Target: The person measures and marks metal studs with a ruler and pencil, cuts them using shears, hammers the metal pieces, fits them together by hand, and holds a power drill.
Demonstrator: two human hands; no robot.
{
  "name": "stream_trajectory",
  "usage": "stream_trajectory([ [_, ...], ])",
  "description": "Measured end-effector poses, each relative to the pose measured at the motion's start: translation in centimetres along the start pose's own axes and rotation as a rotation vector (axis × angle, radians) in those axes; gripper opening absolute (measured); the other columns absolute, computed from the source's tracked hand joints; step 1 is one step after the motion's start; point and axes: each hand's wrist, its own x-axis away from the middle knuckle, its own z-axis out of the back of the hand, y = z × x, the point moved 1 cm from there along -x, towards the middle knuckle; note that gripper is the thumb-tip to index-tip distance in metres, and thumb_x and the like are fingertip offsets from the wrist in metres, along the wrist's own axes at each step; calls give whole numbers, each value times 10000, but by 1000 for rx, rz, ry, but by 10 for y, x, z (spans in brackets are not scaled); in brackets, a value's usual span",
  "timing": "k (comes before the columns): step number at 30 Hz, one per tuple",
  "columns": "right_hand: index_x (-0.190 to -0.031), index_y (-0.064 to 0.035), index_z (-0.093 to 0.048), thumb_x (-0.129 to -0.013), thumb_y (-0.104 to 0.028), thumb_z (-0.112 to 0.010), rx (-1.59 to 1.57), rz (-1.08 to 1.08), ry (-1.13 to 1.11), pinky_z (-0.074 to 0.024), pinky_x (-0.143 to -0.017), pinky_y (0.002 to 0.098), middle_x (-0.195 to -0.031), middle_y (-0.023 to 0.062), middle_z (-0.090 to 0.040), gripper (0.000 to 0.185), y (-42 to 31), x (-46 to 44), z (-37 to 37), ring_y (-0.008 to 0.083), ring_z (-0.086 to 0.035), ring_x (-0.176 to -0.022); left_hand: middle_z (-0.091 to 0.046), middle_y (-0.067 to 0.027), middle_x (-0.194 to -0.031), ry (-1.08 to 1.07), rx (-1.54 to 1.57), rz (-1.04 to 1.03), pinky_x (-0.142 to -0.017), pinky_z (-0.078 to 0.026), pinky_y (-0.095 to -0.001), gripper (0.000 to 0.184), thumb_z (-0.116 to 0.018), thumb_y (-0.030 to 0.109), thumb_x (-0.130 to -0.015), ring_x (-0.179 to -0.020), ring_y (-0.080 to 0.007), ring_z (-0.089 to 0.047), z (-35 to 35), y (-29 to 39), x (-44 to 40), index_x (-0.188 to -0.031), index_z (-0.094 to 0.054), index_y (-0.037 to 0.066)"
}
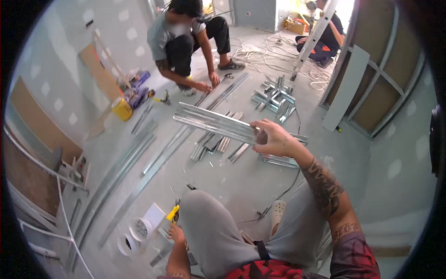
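Note:
My right hand [276, 139] is raised in front of me and pinches one end of a short galvanised metal stud [213, 122], a channel profile. Held in the air, it points off to the left above the floor. Down beside my left knee, my left hand [176, 233] is closed around a yellow hand tool [173, 214]; its dark end points up, and its exact kind cannot be made out. Below the raised stud lies a pile of short metal profiles [211, 142]. Two white round fittings [141, 229] are on the floor near my left hand.
A co-worker [186, 46] squats ahead, both hands at long metal profiles [227, 90]. Cut pieces [276, 97] are heaped further back. Long profiles [121, 160] lie at left, near a yellow bucket [121, 109]. A ladder [313, 39], cables [265, 51] and another person [327, 42] are behind.

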Motion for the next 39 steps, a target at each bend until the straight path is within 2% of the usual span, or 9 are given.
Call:
stream_trajectory([
  [5, -1242, 39, -533, -691, -223, -701, -175, -133, -91, -484, -845, 357, -1011, 164, -608, 632, 3, 7, 18, 259, -604, -924, -494, -275, -1340, 37, -203, -11, -995, -389, -609, 969, -700, 578, -714, -1223, -427, -507, 55, 22, 4, -1429, -374, 11],
  [8, -1287, 20, -493, -825, -369, -648, -428, -161, -111, -480, -810, 333, -1003, 162, -606, 624, -4, 11, 18, 217, -585, -899, -718, -119, -814, -493, -241, -228, -622, -544, -441, 395, -595, 437, -851, -686, -271, -684, 70, -4, -36, -902, -718, 65],
  [13, -1259, 30, -515, -831, -399, -682, -514, -183, -18, -478, -831, 355, -1001, 161, -619, 629, 3, 8, 10, 246, -601, -914, -513, -44, -658, -965, 833, 398, -499, -427, -304, 75, -597, 152, -755, -516, -189, -468, 127, -24, 45, -743, -537, 109],
  [17, -1194, 29, -545, -811, -401, -676, -218, 76, 17, -500, -827, 418, -1048, 231, -639, 590, 13, -12, 18, 333, -638, -954, -669, -128, -851, -841, 1068, 191, -675, -581, -387, 249, -662, 199, -826, -753, -257, -670, 157, -35, 94, -986, -609, 16],
  [19, -1202, 13, -542, -824, -483, -661, -82, 6, 46, -501, -827, 450, -994, 255, -660, 635, -6, -21, 30, 389, -653, -933, -576, -37, -712, -334, 1138, 11, -566, -478, -327, 308, -631, 393, -906, -612, -187, -567, 202, 15, 140, -836, -581, 97],
  [21, -1224, -41, -538, -864, -562, -613, -84, 78, 117, -503, -805, 477, -917, 266, -664, 638, -21, -27, 34, 442, -645, -888, -628, -60, -815, -195, 1132, -270, -585, -496, -319, 534, -567, 541, -934, -683, -189, -616, 239, 40, 134, -1102, -588, 34],
  [24, -1282, -122, -500, -917, -561, -558, 73, -3, 89, -500, -780, 499, -950, 263, -665, 574, -27, -31, 38, 457, -637, -904, -626, -76, -817, -3, 1318, -755, -584, -475, -290, 409, -564, 380, -920, -681, -151, -599, 328, 149, 205, -1142, -556, 36],
  [27, -1266, -106, -502, -918, -479, -588, 65, 158, 295, -493, -849, 460, -1050, 201, -635, 517, 24, -25, 9, 415, -622, -977, -606, -106, -1045, -17, 1396, -982, -847, -512, -322, 502, -548, 75, -764, -906, -183, -610, 348, 235, 228, -1258, -496, 5],
  [39, -1170, -21, -551, -957, -475, -533, 187, -75, 276, -502, -815, 445, -1018, 196, -635, 502, 11, 26, 54, 360, -632, -958, -620, -68, -992, -607, 1282, -972, -836, -492, -266, 536, -565, -70, -760, -912, -138, -611, 203, 340, 263, -1293, -528, -19],
])
